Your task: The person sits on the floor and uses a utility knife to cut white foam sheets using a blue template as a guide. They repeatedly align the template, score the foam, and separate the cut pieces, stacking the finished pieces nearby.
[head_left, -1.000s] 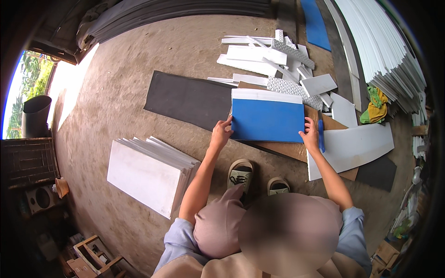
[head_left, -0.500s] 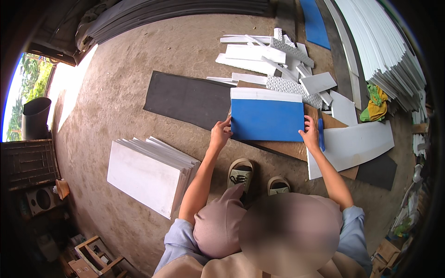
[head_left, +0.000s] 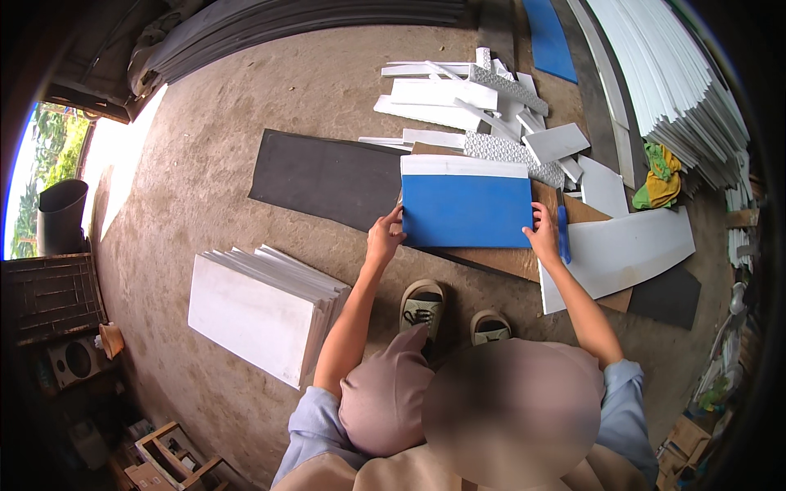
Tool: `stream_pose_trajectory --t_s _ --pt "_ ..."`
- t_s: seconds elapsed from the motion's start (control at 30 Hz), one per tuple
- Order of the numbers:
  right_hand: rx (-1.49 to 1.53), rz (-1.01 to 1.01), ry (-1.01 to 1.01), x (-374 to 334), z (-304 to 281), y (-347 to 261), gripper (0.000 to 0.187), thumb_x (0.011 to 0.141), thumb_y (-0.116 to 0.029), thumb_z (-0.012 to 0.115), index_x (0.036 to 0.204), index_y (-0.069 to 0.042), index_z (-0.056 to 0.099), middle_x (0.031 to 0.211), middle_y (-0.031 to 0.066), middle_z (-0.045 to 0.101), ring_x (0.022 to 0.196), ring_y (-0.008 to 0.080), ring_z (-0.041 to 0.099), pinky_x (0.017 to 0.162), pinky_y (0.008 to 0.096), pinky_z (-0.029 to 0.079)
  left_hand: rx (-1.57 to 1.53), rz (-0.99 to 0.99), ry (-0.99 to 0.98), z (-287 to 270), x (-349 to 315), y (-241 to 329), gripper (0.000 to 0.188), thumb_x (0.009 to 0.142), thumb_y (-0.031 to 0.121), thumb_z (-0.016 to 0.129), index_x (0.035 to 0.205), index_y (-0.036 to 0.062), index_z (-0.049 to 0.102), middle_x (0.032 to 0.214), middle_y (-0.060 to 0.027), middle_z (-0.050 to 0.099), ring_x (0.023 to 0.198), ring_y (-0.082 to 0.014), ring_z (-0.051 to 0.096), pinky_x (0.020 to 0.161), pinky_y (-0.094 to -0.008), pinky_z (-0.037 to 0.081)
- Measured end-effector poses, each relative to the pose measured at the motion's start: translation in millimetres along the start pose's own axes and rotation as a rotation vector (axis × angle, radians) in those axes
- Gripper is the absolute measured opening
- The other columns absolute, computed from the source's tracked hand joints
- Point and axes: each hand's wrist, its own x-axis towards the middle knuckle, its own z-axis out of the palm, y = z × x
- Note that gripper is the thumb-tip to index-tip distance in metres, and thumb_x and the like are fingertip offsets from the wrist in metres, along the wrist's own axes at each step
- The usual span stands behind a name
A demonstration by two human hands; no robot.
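Observation:
In front of me is a rectangular blue panel point(head_left: 467, 211), with a strip of a white panel point(head_left: 464, 166) showing along its far edge. My left hand point(head_left: 385, 236) grips the left edge of the blue panel with bent fingers. At the opposite edge, my right hand point(head_left: 542, 232) has its fingers and thumb closed on the near right corner. A blue-handled knife point(head_left: 563, 233) lies just right of my right hand. Under the panels are a brown board point(head_left: 581, 206) and a long dark sheet point(head_left: 327, 176) that reaches out to the left.
A stack of white panels point(head_left: 254, 315) stands on the floor at my left. White offcuts point(head_left: 442, 94) lie heaped beyond the panels. On the right are a pale curved sheet point(head_left: 630, 250), a yellow-green cloth point(head_left: 659, 178) and a tall stack of white sheets point(head_left: 663, 74).
The whole view has shifted slightly. Both hands keep their places at the sides of the blue panel, which looks unmoved.

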Motion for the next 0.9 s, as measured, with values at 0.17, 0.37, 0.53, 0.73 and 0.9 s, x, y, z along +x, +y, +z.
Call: stream_pose_trajectory --t_s 0.17,0.37,0.53,0.73,0.9 --pt "-0.013 0.084 -0.002 7.5 7.6 12.4 0.061 0.063 0.009 0.063 0.115 -0.009 0.039 0.093 0.0097 0.055 0.072 0.0145 0.056 0.063 0.0264 0.047 0.046 0.004 0.036 7.1 6.3 -14.6 0.047 0.061 0.005 0.070 0.106 0.0018 0.054 0.086 -0.0081 0.061 0.066 -0.0147 0.059 0.063 -0.0283 0.048" --pt "0.280 0.346 -0.060 7.9 -5.2 15.8 0.060 0.064 -0.003 0.069 0.116 -0.007 0.039 0.108 0.0171 0.051 0.096 0.0245 0.052 0.082 0.0331 0.042 -0.130 0.000 -0.007 11.5 9.5 -5.3 0.046 0.061 0.008 0.072 0.102 -0.0023 0.054 0.078 -0.0052 0.057 0.068 -0.0092 0.055 0.066 -0.0231 0.047" --pt "0.491 0.339 -0.164 14.3 -20.9 -14.8 0.050 0.069 -0.008 0.067 0.111 0.003 0.042 0.111 0.0151 0.050 0.096 0.0223 0.052 0.083 0.0313 0.041 -0.501 0.099 -0.038 3.2 12.0 -4.3 0.045 0.065 -0.003 0.067 0.103 -0.0002 0.043 0.090 -0.0052 0.054 0.077 -0.0104 0.055 0.070 -0.0246 0.048" --pt "0.226 -0.048 -0.065 23.8 -38.8 -8.5 0.032 0.071 0.000 0.064 0.098 -0.003 0.047 0.095 0.0072 0.058 0.090 0.0143 0.055 0.078 0.0269 0.043 -0.233 0.379 0.031 1.1 35.6 25.4 0.035 0.068 -0.004 0.065 0.092 0.0021 0.040 0.083 -0.0126 0.059 0.080 -0.0195 0.060 0.067 -0.0276 0.047" --pt "0.121 -0.186 -0.084 13.7 -31.3 -22.2 0.029 0.069 0.000 0.064 0.095 -0.005 0.052 0.094 0.0114 0.060 0.091 0.0218 0.057 0.077 0.0309 0.044 -0.166 0.463 0.059 7.4 40.3 5.4 0.032 0.068 -0.003 0.066 0.088 0.0036 0.042 0.080 -0.0102 0.057 0.074 -0.0204 0.060 0.063 -0.0285 0.046"
